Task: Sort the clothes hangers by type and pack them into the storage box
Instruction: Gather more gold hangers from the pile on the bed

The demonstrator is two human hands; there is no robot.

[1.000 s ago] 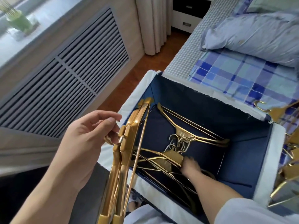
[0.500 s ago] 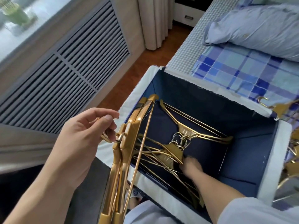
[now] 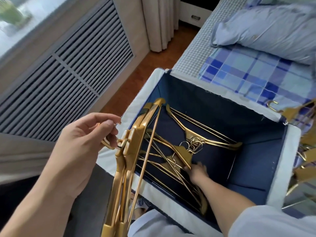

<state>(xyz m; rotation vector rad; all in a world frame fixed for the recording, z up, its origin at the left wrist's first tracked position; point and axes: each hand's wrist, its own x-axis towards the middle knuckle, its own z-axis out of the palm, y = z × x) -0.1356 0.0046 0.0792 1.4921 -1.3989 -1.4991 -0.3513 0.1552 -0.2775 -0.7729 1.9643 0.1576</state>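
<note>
A navy fabric storage box point(image 3: 283, 161) with a white rim stands open against the bed. Several gold hangers point(image 3: 186, 144) lie crossed on its bottom. My left hand point(image 3: 80, 151) holds a bunch of gold hangers point(image 3: 131, 151) by their hooks, hanging edge-on over the box's left rim. My right hand point(image 3: 196, 171) is down inside the box, fingers on the lower hangers near their hooks; whether it grips one I cannot tell. More gold hangers point(image 3: 306, 147) lie on the bed beyond the box's right rim.
The bed with a blue checked sheet point(image 3: 253, 77) and a pale pillow point(image 3: 273, 29) lies behind and right of the box. A slatted radiator cover point(image 3: 65, 65) lines the left wall, with wooden floor point(image 3: 136, 79) between it and the box. Curtains point(image 3: 153, 21) hang at the back.
My right hand has shifted slightly among the hangers in the box. My left hand keeps the bunch in the same place. The view has tilted a little.
</note>
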